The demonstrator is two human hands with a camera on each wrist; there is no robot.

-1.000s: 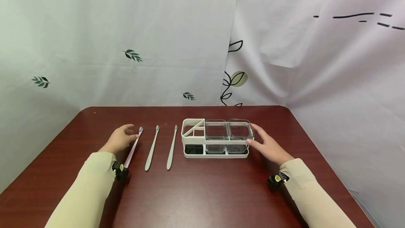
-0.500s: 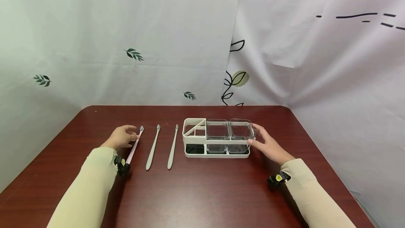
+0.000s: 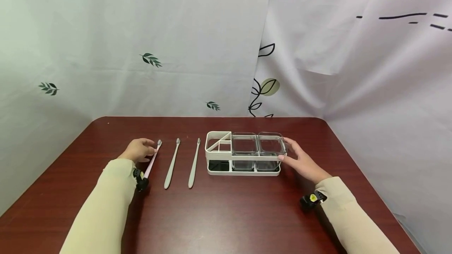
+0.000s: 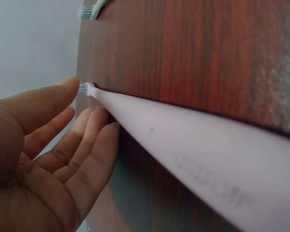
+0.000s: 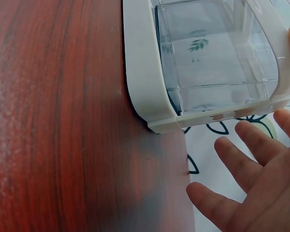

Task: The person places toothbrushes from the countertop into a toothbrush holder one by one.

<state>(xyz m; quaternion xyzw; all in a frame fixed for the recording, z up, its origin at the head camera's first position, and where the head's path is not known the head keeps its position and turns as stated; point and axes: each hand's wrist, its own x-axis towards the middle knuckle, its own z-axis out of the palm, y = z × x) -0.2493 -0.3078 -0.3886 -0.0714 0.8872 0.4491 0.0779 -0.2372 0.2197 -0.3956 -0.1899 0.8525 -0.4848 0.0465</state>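
A pale pink toothbrush [image 3: 152,164] lies on the table at the left, bristles away from me. My left hand [image 3: 139,150] is at its upper part; in the left wrist view the thumb and loosely bent fingers lie on either side of the neck, and contact is unclear. Two pale green toothbrushes [image 3: 172,166] lie to its right. A white toothbrush holder [image 3: 247,158] carries two clear cups [image 3: 244,144] in its right compartments. My right hand [image 3: 305,164] touches the holder's right end with thumb and index finger, its other fingers extended and apart from it.
The dark red wooden table [image 3: 226,214] meets a pale printed curtain [image 3: 197,42] at its back edge. On the holder's left side are divided slots [image 3: 221,144]. Small black cameras [image 3: 141,179] sit on both wrists.
My left hand has shifted slightly right, closer over the pink toothbrush. My right hand stays at the holder's right end. The head view has drifted a little.
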